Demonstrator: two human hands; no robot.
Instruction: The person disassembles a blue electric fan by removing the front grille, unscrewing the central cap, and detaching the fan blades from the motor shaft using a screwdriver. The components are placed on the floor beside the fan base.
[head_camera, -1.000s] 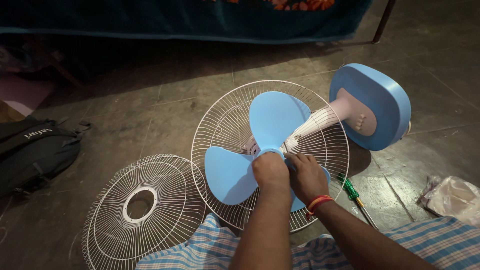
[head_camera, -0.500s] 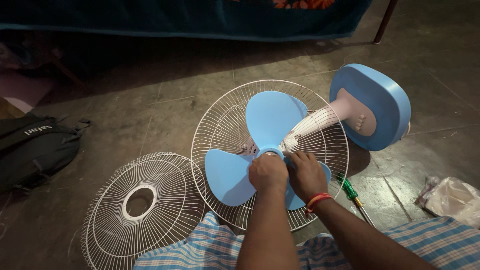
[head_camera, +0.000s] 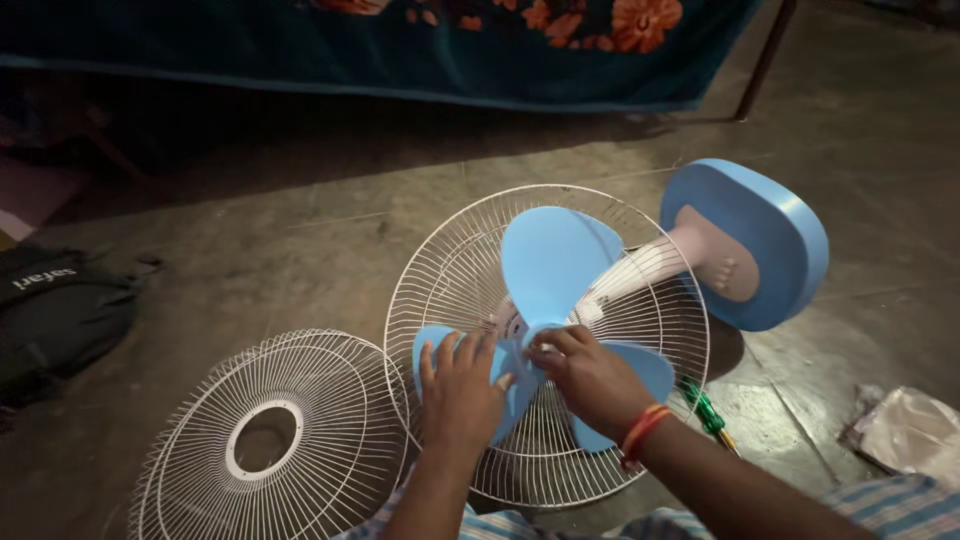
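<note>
A table fan lies on its back on the floor, with a blue three-blade propeller (head_camera: 556, 262) over its white rear wire guard (head_camera: 460, 250). My left hand (head_camera: 462, 388) lies flat with fingers spread on the lower left blade. My right hand (head_camera: 588, 375), with a red and orange thread on the wrist, pinches at the blade hub (head_camera: 530, 338) with its fingertips. The fan's white neck runs up right to the round blue base (head_camera: 755, 240).
The loose front wire guard (head_camera: 270, 440) lies on the floor at lower left. A green-handled screwdriver (head_camera: 706, 412) sits right of the fan. A dark backpack (head_camera: 55, 310) is at far left, a crumpled plastic bag (head_camera: 905, 425) at far right, a bed edge (head_camera: 420, 50) behind.
My left hand came off the hub and opened flat onto the lower left blade. My right hand shifted its fingertips onto the hub. The view tilted slightly downward.
</note>
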